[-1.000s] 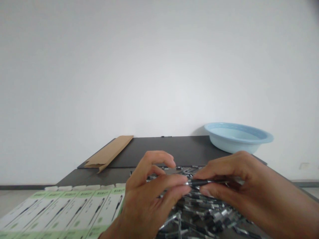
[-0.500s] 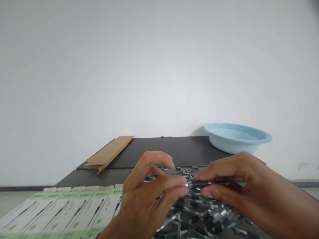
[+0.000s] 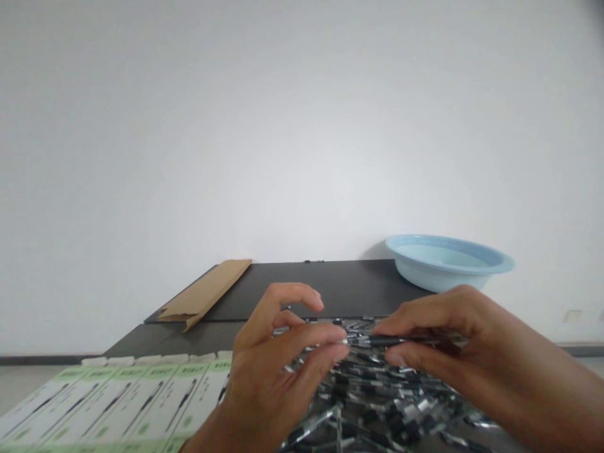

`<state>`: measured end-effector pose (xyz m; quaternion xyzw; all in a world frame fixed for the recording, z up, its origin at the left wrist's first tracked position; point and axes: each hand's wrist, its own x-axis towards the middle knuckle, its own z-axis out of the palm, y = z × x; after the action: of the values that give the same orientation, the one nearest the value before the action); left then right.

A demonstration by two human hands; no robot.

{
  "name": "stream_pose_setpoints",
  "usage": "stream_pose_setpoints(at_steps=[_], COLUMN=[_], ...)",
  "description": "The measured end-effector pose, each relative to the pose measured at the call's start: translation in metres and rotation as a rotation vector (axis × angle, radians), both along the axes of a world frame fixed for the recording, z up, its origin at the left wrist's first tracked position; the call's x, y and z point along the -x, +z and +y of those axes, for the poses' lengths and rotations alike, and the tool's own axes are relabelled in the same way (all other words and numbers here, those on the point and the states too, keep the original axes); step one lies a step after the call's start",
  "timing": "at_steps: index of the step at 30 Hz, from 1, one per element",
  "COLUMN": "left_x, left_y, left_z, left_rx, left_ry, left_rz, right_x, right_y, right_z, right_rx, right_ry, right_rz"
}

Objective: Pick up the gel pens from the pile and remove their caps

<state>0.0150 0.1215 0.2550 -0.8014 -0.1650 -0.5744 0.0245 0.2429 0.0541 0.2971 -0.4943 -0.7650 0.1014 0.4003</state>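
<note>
Boxes [image 3: 106, 402] are lined up at front left; a heap [image 3: 377, 402] of pens lies at front centre. Above it, one pen [image 3: 389, 341] is held crosswise: left hand [image 3: 276, 371] pinching its left end, right hand [image 3: 467, 340] clamped on its barrel. Farther back on the table [image 3: 302, 283]: bag [image 3: 207, 292], left; basin [image 3: 438, 277], right.

A plain white wall [image 3: 302, 138] rises behind the dark bench [image 3: 306, 286], brightest above the bench and greyer to either side. A dark skirting board [image 3: 47, 359] follows the wall's foot, with pale floor [image 3: 16, 380] left of the bench. Right of the bench, a small wall plate [image 3: 574, 316] shows faintly, too blurred to identify.
</note>
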Motion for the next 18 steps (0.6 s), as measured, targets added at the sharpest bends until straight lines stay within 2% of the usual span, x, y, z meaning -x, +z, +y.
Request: stream_pose_setpoints(at_steps=[6,11,14,18], left_x=[-0.003,-0.006,-0.003,0.003], left_y=[-0.002,-0.005,-0.002,0.006], left_z=[0.0,-0.001,0.0,0.003], left_rx=[0.018,0.01,0.019,0.068], left_ry=[-0.032,-0.039,-0.031,-0.013], left_rz=[-0.013,0.001,-0.022,-0.037], right_x=[0.003,-0.001,-0.004,-0.007], right_y=[0.006,-0.001,-0.004,0.004], right_z=[-0.001,0.002,0.003,0.002], right_rx=[0.063,0.122,0.109,0.154], right_ry=[0.011,-0.005,-0.042,0.041], right_rz=[0.005,0.036,0.072,0.056])
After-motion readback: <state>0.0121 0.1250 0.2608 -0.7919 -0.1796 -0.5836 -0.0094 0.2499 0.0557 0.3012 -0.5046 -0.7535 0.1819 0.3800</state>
